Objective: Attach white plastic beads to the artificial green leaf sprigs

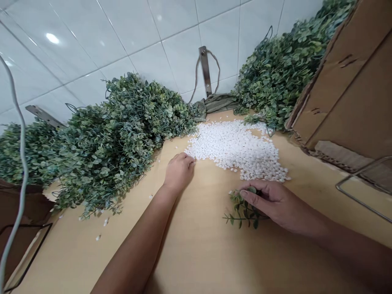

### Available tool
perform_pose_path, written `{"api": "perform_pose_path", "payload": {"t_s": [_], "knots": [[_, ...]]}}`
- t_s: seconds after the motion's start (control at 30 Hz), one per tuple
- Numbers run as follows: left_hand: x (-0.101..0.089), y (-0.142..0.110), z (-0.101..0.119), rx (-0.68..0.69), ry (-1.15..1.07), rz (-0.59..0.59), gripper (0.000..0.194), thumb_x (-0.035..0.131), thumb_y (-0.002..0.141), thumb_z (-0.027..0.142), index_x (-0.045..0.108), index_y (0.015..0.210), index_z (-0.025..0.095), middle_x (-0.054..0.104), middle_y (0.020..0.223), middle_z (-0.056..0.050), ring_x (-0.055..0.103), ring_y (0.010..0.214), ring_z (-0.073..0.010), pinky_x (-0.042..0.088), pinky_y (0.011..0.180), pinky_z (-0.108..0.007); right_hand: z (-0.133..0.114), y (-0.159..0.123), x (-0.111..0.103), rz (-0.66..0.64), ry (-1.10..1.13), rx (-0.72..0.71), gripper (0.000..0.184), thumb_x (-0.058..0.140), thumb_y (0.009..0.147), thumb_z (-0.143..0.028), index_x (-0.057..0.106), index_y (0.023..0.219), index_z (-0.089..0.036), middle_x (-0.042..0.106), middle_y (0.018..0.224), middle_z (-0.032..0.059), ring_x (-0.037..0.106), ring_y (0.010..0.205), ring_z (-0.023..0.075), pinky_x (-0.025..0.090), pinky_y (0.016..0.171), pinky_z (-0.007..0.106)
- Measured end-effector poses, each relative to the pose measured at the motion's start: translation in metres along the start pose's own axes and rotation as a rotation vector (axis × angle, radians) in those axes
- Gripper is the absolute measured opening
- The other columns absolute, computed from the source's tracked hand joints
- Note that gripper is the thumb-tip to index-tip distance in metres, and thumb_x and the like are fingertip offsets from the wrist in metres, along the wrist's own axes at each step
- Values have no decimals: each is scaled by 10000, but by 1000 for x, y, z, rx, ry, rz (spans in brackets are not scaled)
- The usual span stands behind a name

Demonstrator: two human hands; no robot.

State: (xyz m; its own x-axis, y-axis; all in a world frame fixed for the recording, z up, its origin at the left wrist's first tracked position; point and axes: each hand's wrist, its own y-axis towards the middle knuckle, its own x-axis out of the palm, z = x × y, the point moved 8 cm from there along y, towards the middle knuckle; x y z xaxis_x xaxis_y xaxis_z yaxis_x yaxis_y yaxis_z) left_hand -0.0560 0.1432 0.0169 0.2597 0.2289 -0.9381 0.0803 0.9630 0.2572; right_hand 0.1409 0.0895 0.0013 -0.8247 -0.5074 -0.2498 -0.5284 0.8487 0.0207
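Observation:
Closed around an artificial leaf sprig point(240, 206), my right hand point(272, 200) is low over the table in front of the white pieces. The sprig's green leaves stick out to the left of the thumb, and a small white bit shows near its tip. My left hand point(179, 169) rests at the near left edge of a spread pile of small white pieces point(232, 143). Its fingers are curled together at the pile; whatever lies between the fingertips is hidden or too small to tell.
A large heap of artificial greenery point(122, 130) lies on the left of the wooden table point(196, 245). Another greenery heap point(281, 69) sits at the back right, beside a cardboard box point(346, 90). A metal bracket point(205, 71) stands against the tiled wall. A pale cable point(22, 163) hangs at left.

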Motion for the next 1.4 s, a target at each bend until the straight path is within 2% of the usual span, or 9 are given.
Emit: {"api": "perform_pose_path", "payload": {"t_s": [0.13,0.23,0.33,0.47,0.63,0.9,1.1,1.27,1.4], "knots": [[-5,-10,-4,-265,-632,42,97,601,712,236,649,691,153,636,672,-30,538,603,-134,434,591,-263,3,2,5,-37,79,68,405,533,800,-552,598,725,-160,534,626,4,480,564,124,400,519,232],[2,-27,15,-435,-1203,-88,122,695,619,244,650,681,149,668,672,-10,523,539,-77,402,521,-197,-2,9,6,-18,147,55,392,561,782,-549,591,720,-164,528,629,-3,482,573,118,408,533,228],[9,-47,40,-509,-1459,-238,171,757,539,194,671,676,140,679,634,-6,523,499,-55,384,484,-169,-7,15,8,7,179,24,372,581,779,-531,575,696,-169,529,614,-9,493,578,116,415,547,225],[26,-63,56,-571,-1577,-355,164,778,538,189,685,660,130,633,540,12,537,488,-53,387,462,-150,-8,20,12,23,201,9,351,597,785,-509,565,691,-173,559,620,-7,515,582,116,438,562,225],[43,-64,59,-648,-1677,-397,183,788,537,196,678,666,126,626,540,16,549,493,-44,408,467,-127,-1,21,14,9,308,46,315,652,749,-479,573,750,-174,578,654,-9,549,601,118,467,564,217],[47,-57,62,-633,-1786,-401,164,785,560,154,699,697,132,665,599,6,574,510,-43,471,521,-127,-1,21,7,42,196,-3,261,577,831,-415,611,777,-162,634,711,19,577,666,134,451,583,218],[51,-57,62,-646,-1834,-431,176,784,572,164,702,724,128,646,566,13,568,490,-35,483,523,-116,0,20,10,13,110,0,267,498,870,-396,572,759,-165,590,626,-8,519,525,100,394,456,197],[51,-56,62,-604,-1810,-426,162,782,583,158,701,720,131,656,597,13,569,490,-37,478,500,-119,-1,22,10,30,123,-14,262,496,866,-354,601,724,-160,635,692,22,585,663,137,453,588,224],[50,-56,62,-602,-1768,-400,177,792,575,158,704,726,129,665,604,13,573,493,-32,466,489,-109,0,24,9,52,220,-8,228,568,819,-352,601,703,-159,644,662,13,588,617,127,459,564,211]]}}
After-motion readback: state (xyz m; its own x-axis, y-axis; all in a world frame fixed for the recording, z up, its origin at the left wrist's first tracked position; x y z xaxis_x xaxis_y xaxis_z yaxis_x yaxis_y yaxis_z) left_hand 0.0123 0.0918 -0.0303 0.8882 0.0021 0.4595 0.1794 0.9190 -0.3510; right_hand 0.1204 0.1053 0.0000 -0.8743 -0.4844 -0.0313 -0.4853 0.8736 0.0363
